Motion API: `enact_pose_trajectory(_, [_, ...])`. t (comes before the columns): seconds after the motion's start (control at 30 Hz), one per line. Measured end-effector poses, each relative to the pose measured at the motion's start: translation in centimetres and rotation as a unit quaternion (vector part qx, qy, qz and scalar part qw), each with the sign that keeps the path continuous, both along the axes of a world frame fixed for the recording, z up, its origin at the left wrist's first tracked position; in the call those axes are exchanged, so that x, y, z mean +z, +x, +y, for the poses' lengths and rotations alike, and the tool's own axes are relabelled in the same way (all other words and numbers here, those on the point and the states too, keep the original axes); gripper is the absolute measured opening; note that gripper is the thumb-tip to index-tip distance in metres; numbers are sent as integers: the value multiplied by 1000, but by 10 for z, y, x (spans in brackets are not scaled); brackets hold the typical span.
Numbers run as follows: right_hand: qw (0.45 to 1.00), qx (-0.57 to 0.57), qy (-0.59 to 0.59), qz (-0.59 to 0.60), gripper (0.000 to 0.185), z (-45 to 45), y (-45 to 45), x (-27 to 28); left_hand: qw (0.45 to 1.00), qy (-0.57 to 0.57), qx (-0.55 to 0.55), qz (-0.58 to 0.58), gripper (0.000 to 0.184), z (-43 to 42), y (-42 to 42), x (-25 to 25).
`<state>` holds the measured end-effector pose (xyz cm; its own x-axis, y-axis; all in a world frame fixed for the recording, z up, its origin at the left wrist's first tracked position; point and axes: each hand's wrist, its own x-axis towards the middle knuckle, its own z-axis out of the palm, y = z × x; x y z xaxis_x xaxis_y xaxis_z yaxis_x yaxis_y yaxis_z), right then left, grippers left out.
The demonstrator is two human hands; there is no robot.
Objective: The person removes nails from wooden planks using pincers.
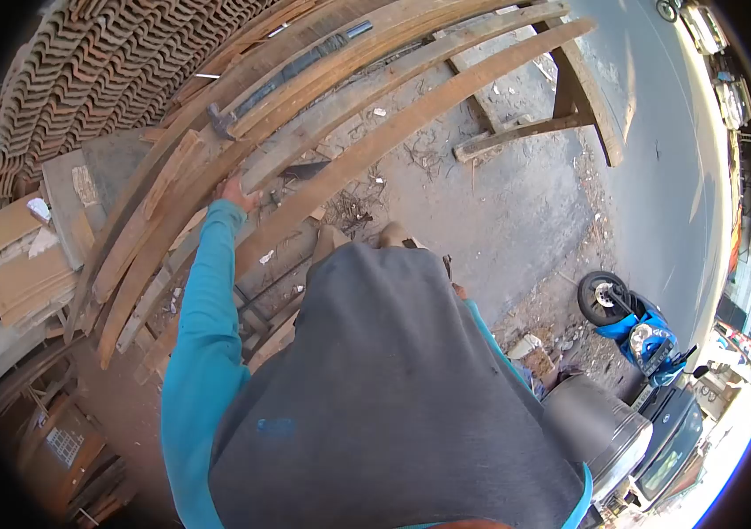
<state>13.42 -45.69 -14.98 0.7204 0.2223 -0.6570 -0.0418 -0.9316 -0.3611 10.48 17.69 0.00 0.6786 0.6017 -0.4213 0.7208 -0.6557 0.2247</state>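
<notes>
My left hand, in a teal sleeve, is closed on the edge of a long wooden plank in the stack at upper left. Beyond it, a hammer lies across the boards. A separate long brown plank slants past on the right side of this hand. My right hand shows only as a sliver beside the dark shirt. A small dark object sticks out close to it; its fingers are hidden.
Stacked roof tiles rise at upper left. A wooden trestle supports the planks at upper right. Flat boards lie at left. A blue motorcycle, a metal drum and a dark vehicle stand at lower right, beside the road.
</notes>
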Motion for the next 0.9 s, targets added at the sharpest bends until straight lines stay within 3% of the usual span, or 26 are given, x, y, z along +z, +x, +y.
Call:
enact_pose_trajectory(0.17, [995, -93, 38, -1, 38, 1, -11, -8, 998, 40, -53, -16, 75, 2, -15, -3])
enact_pose_trajectory(0.23, [992, -126, 29, -3, 36, 2, -5, 2, 997, 23, -64, -39, 70, -23, -9, 55])
enact_pose_trajectory(0.37, [987, -162, -21, -9, 44, 49, 45, 70, 991, 6, -100, -92, 59, -54, -22, 118])
enact_pose_trajectory(0.43, [935, -305, 168, 69, 51, 76, 73, 93, 988, 1, -116, -105, 57, -72, -21, 133])
enact_pose_trajectory(0.63, [739, -427, 504, 131, 31, 195, 159, 163, 985, -65, -94, -130, 55, -133, -46, 128])
enact_pose_trajectory(0.83, [596, -518, 594, 154, 30, 274, 198, 164, 987, -68, -83, -119, 54, -174, -54, 121])
enact_pose_trajectory(0.9, [603, -494, 609, 150, 26, 282, 205, 172, 984, -59, -86, -143, 54, -185, -54, 121])
